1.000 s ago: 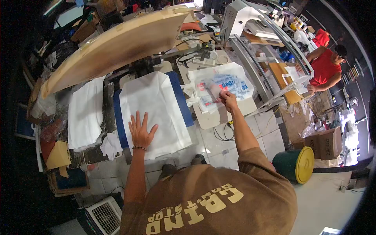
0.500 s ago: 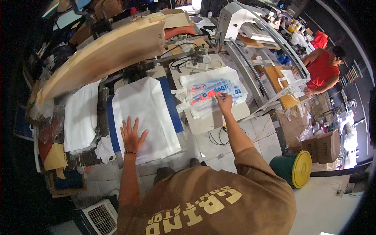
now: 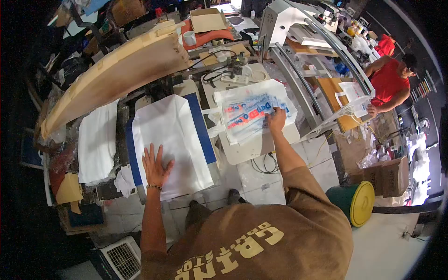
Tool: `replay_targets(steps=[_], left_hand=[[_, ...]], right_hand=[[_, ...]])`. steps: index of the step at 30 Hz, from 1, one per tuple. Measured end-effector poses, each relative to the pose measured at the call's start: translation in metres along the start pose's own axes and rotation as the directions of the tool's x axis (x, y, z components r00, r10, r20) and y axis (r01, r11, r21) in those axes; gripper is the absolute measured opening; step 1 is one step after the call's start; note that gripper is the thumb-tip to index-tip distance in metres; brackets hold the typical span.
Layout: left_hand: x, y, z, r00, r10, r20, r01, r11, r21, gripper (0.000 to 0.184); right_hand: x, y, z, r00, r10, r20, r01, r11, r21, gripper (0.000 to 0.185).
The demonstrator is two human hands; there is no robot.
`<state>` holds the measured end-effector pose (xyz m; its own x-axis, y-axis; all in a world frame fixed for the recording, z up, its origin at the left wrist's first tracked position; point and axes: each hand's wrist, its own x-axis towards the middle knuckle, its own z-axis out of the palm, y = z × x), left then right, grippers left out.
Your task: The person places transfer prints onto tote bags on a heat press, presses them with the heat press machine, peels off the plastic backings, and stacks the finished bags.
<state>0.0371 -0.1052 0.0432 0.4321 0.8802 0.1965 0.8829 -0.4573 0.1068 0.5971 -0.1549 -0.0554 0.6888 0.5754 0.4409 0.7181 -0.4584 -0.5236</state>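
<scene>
My left hand [image 3: 157, 169] lies flat with fingers spread on the lower left part of a white bag [image 3: 170, 135]. The bag rests on a dark blue board [image 3: 202, 128] that shows along both its sides. To the right, my right hand [image 3: 276, 120] has its fingers bent together at the edge of a printed clear film [image 3: 254, 113] with blue and red lettering. Several such films overlap on a stack of white bags [image 3: 276, 88]; how firmly the fingertips grip is partly hidden.
A curved padded board [image 3: 116, 72] rises behind the bag. More white bags [image 3: 98, 142] lie at left. A metal-framed press [image 3: 298, 70] stands at right, with a person in red [image 3: 392, 84] beyond it. A green bin with a yellow lid [image 3: 361, 204] stands near my right side.
My right hand has moved slightly right across the printed films, whose lettering now looks less smeared. My left hand stays flat on the white bag. The view has shifted a little.
</scene>
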Motion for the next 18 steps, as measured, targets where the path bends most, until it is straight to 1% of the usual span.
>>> replay_targets(steps=[1, 3, 4, 6, 7, 9, 10, 11, 12, 13, 15, 16, 18], left_hand=[[0.000, 0.000, 0.001, 1.000, -0.001, -0.001, 0.001, 1.000, -0.003, 0.081], [0.000, -0.002, 0.003, 1.000, 0.010, -0.014, -0.010, 1.000, 0.019, 0.082], [0.000, -0.003, 0.004, 1.000, 0.009, -0.014, -0.009, 1.000, 0.015, 0.082], [-0.001, -0.003, 0.006, 0.999, 0.017, -0.037, -0.016, 0.999, 0.028, 0.082], [-0.002, -0.003, 0.005, 0.999, 0.016, -0.038, -0.015, 1.000, 0.025, 0.082], [-0.002, -0.002, 0.004, 0.999, 0.011, -0.043, -0.010, 1.000, 0.009, 0.081], [-0.001, -0.002, 0.005, 0.999, 0.010, -0.044, -0.010, 1.000, 0.007, 0.081], [-0.001, -0.002, 0.005, 0.999, 0.010, -0.046, -0.010, 1.000, 0.005, 0.080], [-0.001, -0.002, 0.005, 0.999, 0.010, -0.047, -0.010, 1.000, 0.003, 0.079], [-0.001, -0.002, 0.005, 0.999, 0.010, -0.048, -0.010, 1.000, 0.001, 0.079], [-0.002, -0.003, 0.005, 0.996, 0.030, -0.088, -0.031, 0.999, -0.015, 0.078], [-0.002, -0.003, 0.006, 0.996, 0.030, -0.088, -0.031, 0.999, -0.017, 0.078], [-0.003, -0.005, 0.007, 0.990, 0.049, -0.136, -0.060, 0.995, -0.076, 0.078]], right_hand=[[0.002, 0.005, 0.002, 1.000, -0.002, -0.001, 0.002, 1.000, -0.002, 0.048], [0.006, 0.010, 0.002, 0.989, 0.134, 0.069, -0.140, 0.987, 0.084, 0.026], [0.006, 0.010, 0.000, 0.989, 0.132, 0.069, -0.137, 0.987, 0.081, 0.026], [0.006, 0.010, -0.004, 0.989, 0.147, 0.025, -0.149, 0.979, 0.138, 0.018], [0.006, 0.009, -0.006, 0.989, 0.145, 0.024, -0.147, 0.980, 0.136, 0.018], [0.006, 0.009, -0.011, 0.992, 0.120, -0.047, -0.110, 0.978, 0.179, 0.015], [0.008, 0.010, -0.013, 0.992, 0.118, -0.048, -0.108, 0.978, 0.178, 0.015], [0.010, 0.013, -0.017, 0.985, -0.047, -0.169, 0.066, 0.991, 0.112, 0.015], [0.012, 0.013, -0.020, 0.937, -0.216, -0.275, 0.231, 0.973, 0.026, 0.016], [0.013, 0.011, -0.021, 0.937, -0.217, -0.275, 0.232, 0.972, 0.024, 0.016], [0.016, 0.007, -0.023, 0.982, -0.023, -0.186, 0.082, 0.946, 0.313, 0.014], [0.019, 0.005, -0.024, 0.982, -0.024, -0.187, 0.082, 0.947, 0.312, 0.014], [0.023, -0.001, -0.028, 0.993, 0.091, -0.078, -0.048, 0.896, 0.442, 0.011]])
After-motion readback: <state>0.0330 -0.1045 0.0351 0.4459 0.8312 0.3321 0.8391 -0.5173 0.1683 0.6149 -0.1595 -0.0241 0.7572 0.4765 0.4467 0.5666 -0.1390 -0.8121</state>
